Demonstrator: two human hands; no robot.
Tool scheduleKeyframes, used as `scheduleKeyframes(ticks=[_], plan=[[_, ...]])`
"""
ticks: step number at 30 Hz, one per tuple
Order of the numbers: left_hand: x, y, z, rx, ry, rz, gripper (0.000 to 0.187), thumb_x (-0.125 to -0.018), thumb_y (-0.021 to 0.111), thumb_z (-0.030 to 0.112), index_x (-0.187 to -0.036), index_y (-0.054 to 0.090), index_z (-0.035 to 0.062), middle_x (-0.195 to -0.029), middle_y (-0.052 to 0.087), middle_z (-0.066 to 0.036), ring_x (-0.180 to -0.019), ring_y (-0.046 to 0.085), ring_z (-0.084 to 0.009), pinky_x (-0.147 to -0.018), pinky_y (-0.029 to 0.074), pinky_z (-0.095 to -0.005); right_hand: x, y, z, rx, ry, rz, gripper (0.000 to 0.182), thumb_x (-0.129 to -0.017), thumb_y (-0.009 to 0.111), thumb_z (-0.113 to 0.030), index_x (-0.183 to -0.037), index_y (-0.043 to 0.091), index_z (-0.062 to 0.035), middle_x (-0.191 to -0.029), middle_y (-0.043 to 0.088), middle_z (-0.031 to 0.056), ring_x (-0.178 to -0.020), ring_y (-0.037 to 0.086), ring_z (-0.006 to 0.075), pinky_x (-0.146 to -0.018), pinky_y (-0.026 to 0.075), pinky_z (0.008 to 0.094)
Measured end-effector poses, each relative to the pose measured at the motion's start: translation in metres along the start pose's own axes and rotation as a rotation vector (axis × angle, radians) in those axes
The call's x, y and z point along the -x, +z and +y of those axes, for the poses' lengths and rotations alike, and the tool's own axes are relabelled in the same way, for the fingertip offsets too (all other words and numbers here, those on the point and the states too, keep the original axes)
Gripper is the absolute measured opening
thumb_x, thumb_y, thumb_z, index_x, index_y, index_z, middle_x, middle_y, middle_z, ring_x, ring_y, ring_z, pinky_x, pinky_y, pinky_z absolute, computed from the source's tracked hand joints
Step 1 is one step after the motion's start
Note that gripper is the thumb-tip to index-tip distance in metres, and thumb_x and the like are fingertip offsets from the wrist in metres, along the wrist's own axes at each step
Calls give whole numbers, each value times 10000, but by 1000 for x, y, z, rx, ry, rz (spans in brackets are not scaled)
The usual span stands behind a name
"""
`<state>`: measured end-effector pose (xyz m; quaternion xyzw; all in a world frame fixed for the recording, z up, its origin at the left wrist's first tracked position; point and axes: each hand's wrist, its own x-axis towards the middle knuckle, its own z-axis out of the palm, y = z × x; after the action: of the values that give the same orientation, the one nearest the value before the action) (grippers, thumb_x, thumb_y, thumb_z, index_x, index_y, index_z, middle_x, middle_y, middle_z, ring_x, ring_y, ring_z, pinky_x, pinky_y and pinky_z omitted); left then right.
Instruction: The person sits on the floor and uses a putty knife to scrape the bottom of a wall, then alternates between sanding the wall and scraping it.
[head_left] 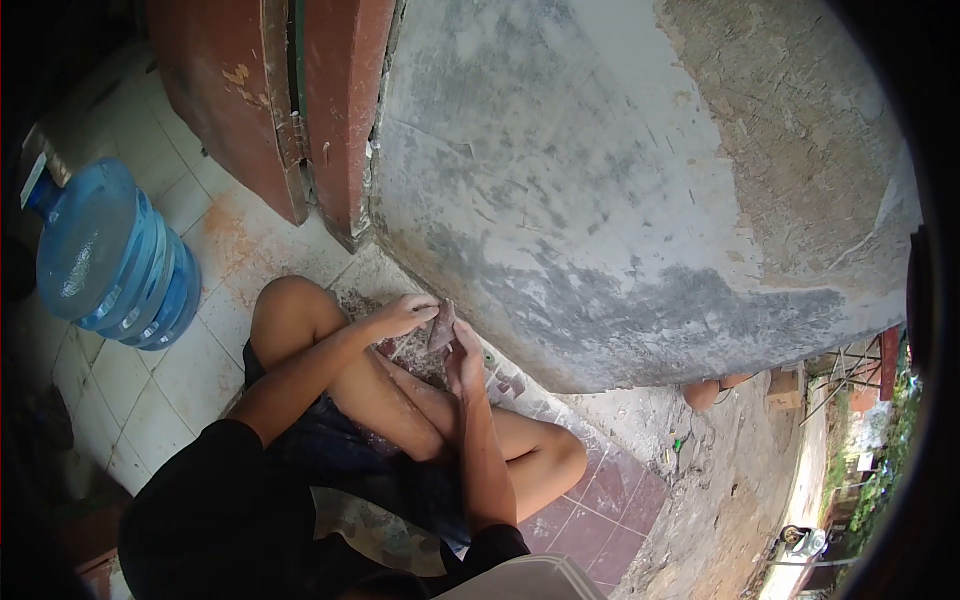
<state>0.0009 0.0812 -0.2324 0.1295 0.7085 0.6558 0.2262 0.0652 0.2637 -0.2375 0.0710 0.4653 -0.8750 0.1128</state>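
The small, flat, dusty grey-brown piece (441, 330), pinched by the left grip (431, 306) and right grip (454, 338) near the grey plastered wall (560, 200), has its long axis running roughly up the view, narrower end uppermost.

Layout, sides as seen in the view: bottle (120, 255) on tiled floor (195, 375), far left, well apart from crossed legs (390, 410). Door (225, 100) upper left, behind the bottle. Wall (560, 200) starts at the door's right edge, runs down and right, in front of the legs. Legs at centre, on the floor, near wall base. Scrap (441, 328) between left hand (405, 314) and right hand (464, 360), in front of the legs. Rough ground (715, 500) right of the tiles. Pots (702, 394) on it, by the wall's far end; box (786, 388) just right of them. Motorbike (803, 541) farther out, lower right.
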Motion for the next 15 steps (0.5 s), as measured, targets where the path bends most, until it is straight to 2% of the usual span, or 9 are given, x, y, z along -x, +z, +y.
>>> scheduleKeyframes(ticks=[4, 6, 9, 13, 15], plan=[[-1, -1, 3, -109, -4, 14, 339, -1007, 561, 228, -1205, 627, -39, -1072, 678, -102, -994, 639, -164, -807, 532, -304, -3, -4, 4, -54, 46, -27, 380, -1001, 562, -306, -1285, 578, -54, -1157, 649, 47, -1068, 606, 178, -932, 477, 351], [2, 0, 6, -154, 81, 52, 334, -998, 572, 228, -1190, 638, -37, -1068, 693, -116, -1017, 640, -179, -858, 509, -320, -4, -7, 7, -90, 44, -55, 369, -1007, 558, -297, -1281, 574, -51, -1164, 649, 60, -1069, 619, 190, -941, 490, 367], [-4, -3, -10, -171, 181, 49, 347, -997, 618, 259, -1217, 634, -9, -1110, 661, -68, -1019, 613, -133, -832, 518, -295, -4, -8, 9, -107, 41, -54, 344, -1015, 547, -275, -1267, 572, -42, -1170, 648, 81, -1048, 640, 206, -934, 516, 388], [3, -2, 1, -173, 123, 73, 349, -984, 634, 247, -1228, 627, -2, -1131, 665, -80, -1043, 614, -149, -890, 504, -314, -3, -3, 4, -132, 36, -60, 318, -1017, 544, -266, -1238, 577, -40, -1136, 650, 74, -1029, 642, 199, -906, 530, 375], [7, 0, 8, -16, 29, 108, 301, -970, 614, 196, -1190, 636, -9, -1128, 684, -116, -1073, 634, -189, -926, 496, -332, -2, -3, 3, -144, 37, -51, 309, -1017, 542, -266, -1227, 580, -42, -1119, 650, 69, -1021, 641, 194, -900, 532, 370]])
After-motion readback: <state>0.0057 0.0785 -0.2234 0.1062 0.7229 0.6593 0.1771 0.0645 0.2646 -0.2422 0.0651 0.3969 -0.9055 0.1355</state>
